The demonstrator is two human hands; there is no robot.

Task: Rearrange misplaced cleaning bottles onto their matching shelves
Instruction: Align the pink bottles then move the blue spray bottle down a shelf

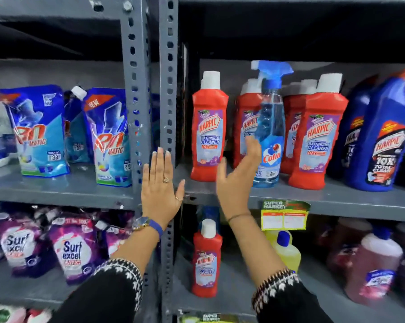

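The Colin spray bottle stands on the upper shelf among red Harpic bottles, partly hiding one. The right hand, fingers spread, touches its side without gripping; the left hand is flat, empty. Lower-shelf bottles are blurred.

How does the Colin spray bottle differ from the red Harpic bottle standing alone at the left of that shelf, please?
The Colin bottle is clear blue with a blue trigger; the Harpic bottle is opaque red with a white cap. Colin is taller and slimmer, Harpic squatter. The right hand is at Colin; Harpic stands untouched. Both stand upright on one shelf.
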